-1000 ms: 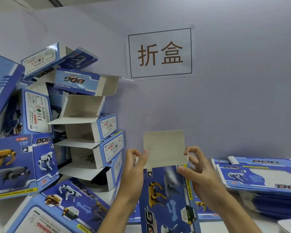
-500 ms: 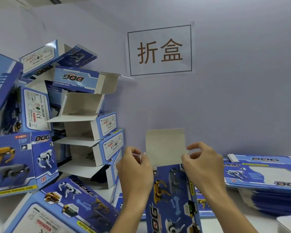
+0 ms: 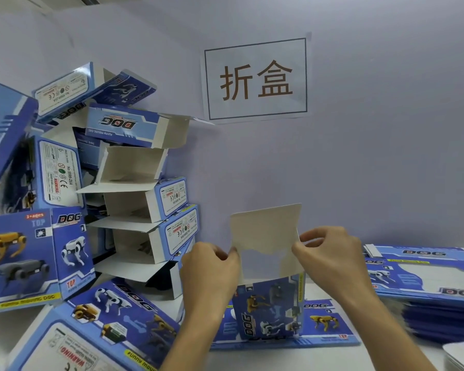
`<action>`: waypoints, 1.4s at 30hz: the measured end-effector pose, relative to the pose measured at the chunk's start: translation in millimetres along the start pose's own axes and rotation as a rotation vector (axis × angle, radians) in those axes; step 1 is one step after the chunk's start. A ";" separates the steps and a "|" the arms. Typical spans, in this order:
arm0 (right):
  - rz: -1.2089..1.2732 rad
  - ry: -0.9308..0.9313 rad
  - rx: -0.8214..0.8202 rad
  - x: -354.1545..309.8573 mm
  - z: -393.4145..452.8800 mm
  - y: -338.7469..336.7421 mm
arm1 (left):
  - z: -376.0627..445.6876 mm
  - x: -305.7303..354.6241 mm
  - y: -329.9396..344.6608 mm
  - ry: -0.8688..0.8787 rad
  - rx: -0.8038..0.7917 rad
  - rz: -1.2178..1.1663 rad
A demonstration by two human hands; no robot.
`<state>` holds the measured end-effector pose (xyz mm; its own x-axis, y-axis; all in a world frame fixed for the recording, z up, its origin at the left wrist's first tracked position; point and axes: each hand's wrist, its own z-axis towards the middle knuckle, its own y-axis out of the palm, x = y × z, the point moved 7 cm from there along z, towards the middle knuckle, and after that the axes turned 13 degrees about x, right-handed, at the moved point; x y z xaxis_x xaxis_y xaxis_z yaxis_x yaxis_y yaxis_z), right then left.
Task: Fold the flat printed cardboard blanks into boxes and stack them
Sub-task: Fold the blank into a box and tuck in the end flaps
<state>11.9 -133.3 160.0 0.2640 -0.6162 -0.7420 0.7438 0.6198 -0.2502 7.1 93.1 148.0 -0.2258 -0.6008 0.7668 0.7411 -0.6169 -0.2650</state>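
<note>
I hold a blue printed box (image 3: pixel 269 309) upright in front of me, its plain beige top flap (image 3: pixel 265 226) standing up. My left hand (image 3: pixel 209 271) pinches the box's upper left edge with curled fingers. On the other side my right hand (image 3: pixel 330 258) pinches the upper right edge near the flap's base. A pile of folded blue boxes (image 3: pixel 134 199) leans against the wall at the left. Flat printed blanks (image 3: pixel 426 277) lie stacked at the right.
A folded box (image 3: pixel 97 330) lies on its side at the lower left on the white table (image 3: pixel 319 357). Another flat blank (image 3: pixel 324 322) lies under the held box. A paper sign (image 3: pixel 256 79) hangs on the wall behind.
Both hands have drawn in and down to the box's top corners, fingers curling. The box has opened from flat into a tube shape, and the flap stands higher.
</note>
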 end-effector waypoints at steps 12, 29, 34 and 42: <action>0.717 0.893 -0.371 69.6 -11.9 21.5 | -12.3 -53.0 35.0 -0.888 -0.254 -0.677; 1.321 0.879 -0.275 45.6 19.3 -14.3 | -29.4 -9.9 30.8 0.108 -0.921 -0.314; 1.483 0.879 -0.188 56.1 13.9 -11.3 | -20.6 -4.4 21.9 0.065 -0.724 -0.606; 1.021 0.953 -0.054 126.4 -24.3 40.6 | 0.0 11.9 33.1 -0.012 -0.961 -0.401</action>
<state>60.6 -174.2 40.9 0.1379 0.6635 -0.7354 0.4487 0.6200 0.6436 28.9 65.6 148.4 -0.3338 -0.2600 0.9061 -0.2043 -0.9184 -0.3388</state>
